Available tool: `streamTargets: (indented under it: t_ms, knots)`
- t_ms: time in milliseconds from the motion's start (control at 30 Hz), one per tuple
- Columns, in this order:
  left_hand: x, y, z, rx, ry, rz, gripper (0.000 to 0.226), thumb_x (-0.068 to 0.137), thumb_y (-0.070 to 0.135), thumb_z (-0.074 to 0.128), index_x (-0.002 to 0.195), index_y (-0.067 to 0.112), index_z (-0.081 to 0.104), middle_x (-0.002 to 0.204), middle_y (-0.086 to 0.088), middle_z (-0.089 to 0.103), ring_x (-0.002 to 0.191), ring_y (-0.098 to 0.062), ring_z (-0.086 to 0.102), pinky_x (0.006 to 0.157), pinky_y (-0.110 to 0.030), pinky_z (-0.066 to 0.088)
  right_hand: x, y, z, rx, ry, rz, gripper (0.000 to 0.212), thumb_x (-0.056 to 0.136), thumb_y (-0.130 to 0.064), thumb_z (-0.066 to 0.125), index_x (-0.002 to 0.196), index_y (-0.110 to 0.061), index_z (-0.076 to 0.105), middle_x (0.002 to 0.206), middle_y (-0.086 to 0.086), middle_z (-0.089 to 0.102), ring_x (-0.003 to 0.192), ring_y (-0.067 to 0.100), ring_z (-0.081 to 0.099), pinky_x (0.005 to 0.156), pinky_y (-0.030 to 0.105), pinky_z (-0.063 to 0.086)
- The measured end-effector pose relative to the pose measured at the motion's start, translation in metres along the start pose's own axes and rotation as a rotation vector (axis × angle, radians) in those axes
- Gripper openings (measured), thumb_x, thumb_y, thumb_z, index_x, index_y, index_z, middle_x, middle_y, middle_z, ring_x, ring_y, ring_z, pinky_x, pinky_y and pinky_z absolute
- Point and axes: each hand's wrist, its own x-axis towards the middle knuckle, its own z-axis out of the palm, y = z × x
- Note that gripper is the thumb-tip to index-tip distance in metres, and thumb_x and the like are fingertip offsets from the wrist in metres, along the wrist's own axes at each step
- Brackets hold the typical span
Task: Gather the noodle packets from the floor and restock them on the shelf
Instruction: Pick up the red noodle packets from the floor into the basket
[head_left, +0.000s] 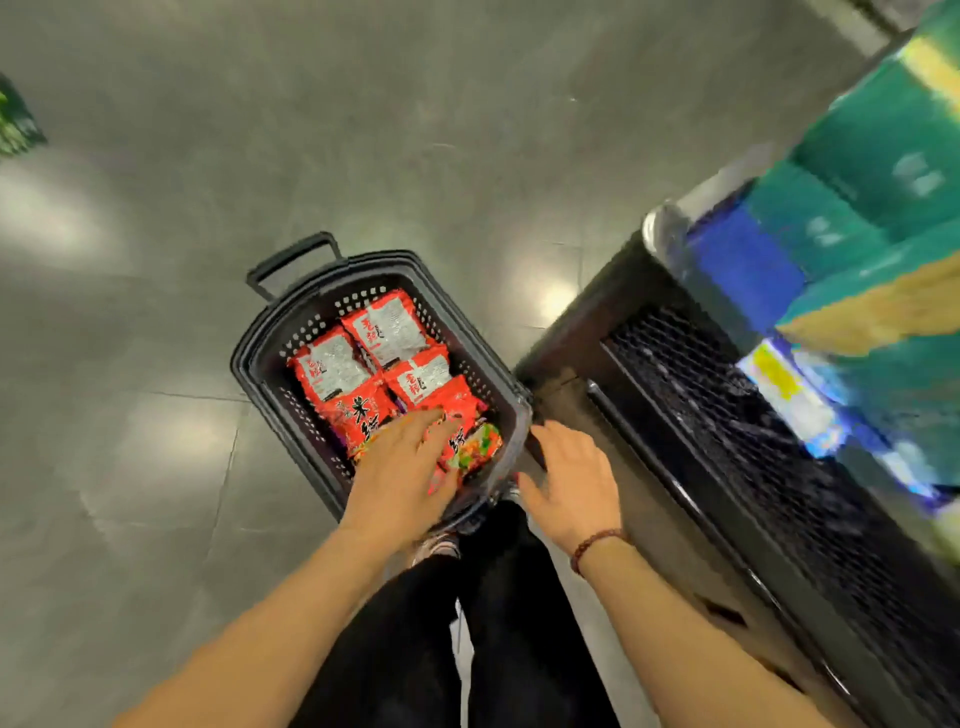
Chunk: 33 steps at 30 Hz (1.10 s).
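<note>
A dark plastic basket (248, 364) stands on the grey tiled floor (156, 249) in the middle of the frame. Its pull handle (291, 260) points to the upper left. The noodle packets (387, 332) are inside this basket. They are red with a grey and white area, and they lie in some layers, overlapping each other.

The left hand (402, 467) is inside the basket at its lower end. Its fingers are spread and lie flat on top of the red packets. One packet with a colourful print (480, 446) shows just to the right of these fingers.

The right hand (571, 483) is outside the basket, just beside the lower right corner of it. Its fingers are relaxed and a little apart, the thumb stands out to the left, and it holds nothing. Whether the fingertips touch the rim of the basket, I cannot tell. A bracelet of dark beads (597, 545) is on this wrist.

On the right side of the frame is the shelf (727, 415), with a black base and a metal grid. The goods on it, green and blue packages (883, 156), are blurred. At the bottom, between the arms, black trousers (493, 634) are seen.
</note>
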Motion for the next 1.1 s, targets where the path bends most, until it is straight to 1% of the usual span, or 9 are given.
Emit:
streamTargets:
  t_ms: [133, 267, 333, 467, 567, 767, 833, 967, 1100]
  knots:
    - [0.000, 0.057, -0.024, 0.037, -0.088, 0.203, 0.051, 0.075, 0.037, 0.055, 0.120, 0.014, 0.059, 0.117, -0.009, 0.062, 0.104, -0.032, 0.060, 0.084, -0.042, 0.054, -0.069, 0.014, -0.042, 0.041, 0.126, 0.249, 0.056, 0.079, -0.042, 0.063, 0.129, -0.017, 0.056, 0.132, 0.005, 0.056, 0.120, 0.029, 0.052, 0.097, 0.046, 0.047]
    - [0.003, 0.115, -0.016, 0.151, -0.253, 0.450, 0.062, 0.071, 0.047, 0.056, 0.121, 0.013, 0.063, 0.118, -0.013, 0.062, 0.104, -0.034, 0.061, 0.084, -0.043, 0.056, -0.148, 0.035, -0.067, 0.113, 0.303, 0.490, 0.060, 0.077, -0.052, 0.049, 0.125, -0.017, 0.059, 0.129, 0.005, 0.059, 0.117, 0.029, 0.054, 0.095, 0.046, 0.049]
    - [0.001, 0.156, -0.006, 0.221, -0.338, 0.603, 0.063, 0.068, 0.051, 0.059, 0.118, 0.013, 0.065, 0.114, -0.014, 0.064, 0.100, -0.036, 0.064, 0.078, -0.044, 0.058, -0.196, 0.045, -0.077, 0.138, 0.409, 0.635, 0.059, 0.077, -0.051, 0.052, 0.124, -0.016, 0.060, 0.127, 0.005, 0.060, 0.117, 0.028, 0.055, 0.096, 0.044, 0.048]
    - [-0.016, 0.239, 0.013, 0.283, -0.406, 0.865, 0.069, 0.057, 0.045, 0.086, 0.115, 0.014, 0.068, 0.112, -0.011, 0.066, 0.098, -0.033, 0.066, 0.074, -0.041, 0.059, -0.275, 0.062, -0.086, 0.138, 0.524, 0.860, 0.056, 0.071, -0.046, 0.063, 0.118, -0.016, 0.063, 0.121, 0.005, 0.063, 0.109, 0.029, 0.060, 0.089, 0.043, 0.052]
    - [-0.042, 0.298, 0.026, 0.258, -0.431, 1.032, 0.067, 0.061, 0.042, 0.085, 0.119, 0.016, 0.065, 0.119, -0.009, 0.064, 0.105, -0.032, 0.063, 0.078, -0.042, 0.057, -0.339, 0.063, -0.086, 0.141, 0.622, 1.009, 0.053, 0.069, -0.043, 0.073, 0.115, -0.019, 0.063, 0.118, 0.000, 0.064, 0.106, 0.025, 0.061, 0.084, 0.037, 0.053]
    - [-0.140, 0.417, 0.072, 0.178, -0.492, 1.392, 0.067, 0.057, 0.031, 0.091, 0.116, 0.010, 0.068, 0.113, -0.014, 0.067, 0.100, -0.035, 0.065, 0.078, -0.041, 0.056, -0.488, 0.056, -0.075, 0.178, 0.845, 1.299, 0.056, 0.075, -0.052, 0.052, 0.121, -0.021, 0.060, 0.125, -0.003, 0.060, 0.112, 0.022, 0.055, 0.091, 0.036, 0.047]
    - [-0.183, 0.454, 0.091, 0.145, -0.518, 1.480, 0.063, 0.063, 0.032, 0.087, 0.118, 0.010, 0.066, 0.113, -0.014, 0.066, 0.101, -0.036, 0.064, 0.079, -0.042, 0.056, -0.545, 0.055, -0.066, 0.203, 0.887, 1.379, 0.054, 0.076, -0.051, 0.054, 0.122, -0.022, 0.059, 0.125, -0.004, 0.059, 0.114, 0.021, 0.053, 0.094, 0.034, 0.046]
    - [-0.271, 0.519, 0.125, 0.081, -0.551, 1.612, 0.057, 0.070, 0.041, 0.068, 0.120, 0.013, 0.065, 0.116, -0.011, 0.066, 0.104, -0.034, 0.063, 0.081, -0.042, 0.056, -0.653, 0.053, -0.053, 0.240, 0.952, 1.507, 0.050, 0.082, -0.044, 0.065, 0.127, -0.024, 0.055, 0.130, -0.005, 0.055, 0.118, 0.020, 0.048, 0.099, 0.036, 0.043]
    - [-0.346, 0.570, 0.154, 0.051, -0.580, 1.717, 0.059, 0.071, 0.035, 0.080, 0.123, 0.011, 0.064, 0.118, -0.011, 0.065, 0.107, -0.035, 0.061, 0.082, -0.042, 0.054, -0.744, 0.053, -0.041, 0.197, 0.975, 1.637, 0.053, 0.082, -0.044, 0.067, 0.127, -0.019, 0.055, 0.128, 0.000, 0.058, 0.116, 0.024, 0.052, 0.100, 0.037, 0.040]
